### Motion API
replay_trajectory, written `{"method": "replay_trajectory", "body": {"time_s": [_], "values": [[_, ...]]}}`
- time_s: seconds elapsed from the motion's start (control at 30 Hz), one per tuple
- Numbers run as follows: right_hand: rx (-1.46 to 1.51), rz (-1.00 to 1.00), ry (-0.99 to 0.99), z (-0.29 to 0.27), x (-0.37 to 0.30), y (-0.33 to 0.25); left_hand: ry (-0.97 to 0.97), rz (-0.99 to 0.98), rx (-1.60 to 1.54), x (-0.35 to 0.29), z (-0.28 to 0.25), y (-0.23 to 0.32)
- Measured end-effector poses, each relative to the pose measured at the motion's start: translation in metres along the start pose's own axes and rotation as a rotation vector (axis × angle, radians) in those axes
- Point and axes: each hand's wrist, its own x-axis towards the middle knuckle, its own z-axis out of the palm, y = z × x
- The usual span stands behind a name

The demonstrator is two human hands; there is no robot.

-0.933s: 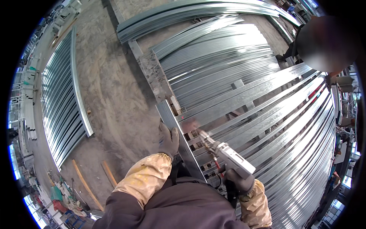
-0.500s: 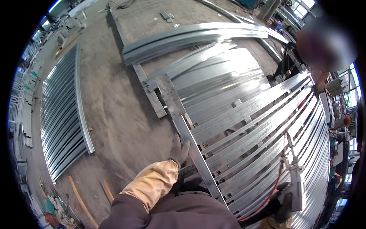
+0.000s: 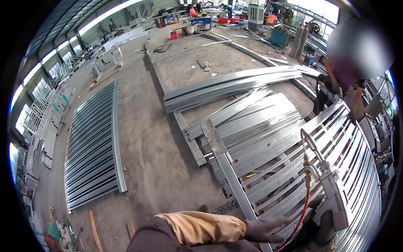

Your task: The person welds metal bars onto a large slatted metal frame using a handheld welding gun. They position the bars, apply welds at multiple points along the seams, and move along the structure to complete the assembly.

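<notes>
My right hand point(image 3: 322, 222), in a dark glove, is wrapped round a grey pneumatic gun point(image 3: 333, 191) with a long narrow nose pointing up and away. A red air hose point(image 3: 305, 210) runs from its brass fitting down toward me. My left hand point(image 3: 266, 230), also gloved, reaches across my body with its fingers stretched out. It is over the near end of a shiny metal edge rail point(image 3: 236, 185); I cannot tell whether it touches. The rail borders a slatted metal panel point(image 3: 268, 185) that spreads to the right under the gun.
Long metal profiles point(image 3: 235, 86) and a stack of shiny strips point(image 3: 260, 119) lie beyond the panel. On the floor at left rests another slatted panel point(image 3: 92, 147). A co-worker point(image 3: 346, 86) is at the panel's far right end. Wooden strips point(image 3: 95, 231) lie at lower left.
My left hand has left the side of the edge rail and swung right, toward the gun. The gun has risen slightly in view. My view has tilted up, showing more of the hall.
</notes>
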Motion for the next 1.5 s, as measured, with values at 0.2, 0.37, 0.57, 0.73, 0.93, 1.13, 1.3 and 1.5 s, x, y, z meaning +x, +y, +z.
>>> {"method": "replay_trajectory", "body": {"time_s": [0.2, 0.37, 0.57, 0.73, 0.93, 1.13, 1.3, 1.5], "values": [[-0.078, 0.139, 0.092, 0.038, -0.034, -0.003, -0.597, -0.011, -0.589, -0.002, 0.044, -0.005], [-0.077, 0.056, 0.503, 0.117, -0.049, 0.002, -0.522, -0.022, -0.587, -0.052, 0.063, -0.046], [-0.531, -0.248, 0.517, 0.117, -0.063, -0.054, -0.741, 0.204, -0.777, -0.069, -0.016, 0.077], [-0.146, -0.384, 0.209, 0.132, -0.033, -0.13, -0.541, 0.434, -0.438, -0.026, -0.084, 0.134], [-0.591, -0.459, 0.425, 0.164, 0.052, -0.13, -0.38, 0.297, -0.488, -0.001, -0.1, 0.132], [-0.349, -0.207, 0.272, 0.188, 0.121, -0.117, -0.443, 0.209, -0.519, 0.037, -0.127, 0.093], [-0.635, -0.381, 0.297, 0.206, 0.2, -0.063, -0.152, 0.433, -0.418, 0.051, -0.148, 0.062], [-0.495, 0.453, 0.163, 0.227, 0.232, 0.012, -0.562, 0.186, -0.902, 0.029, -0.183, 0.051]]}}
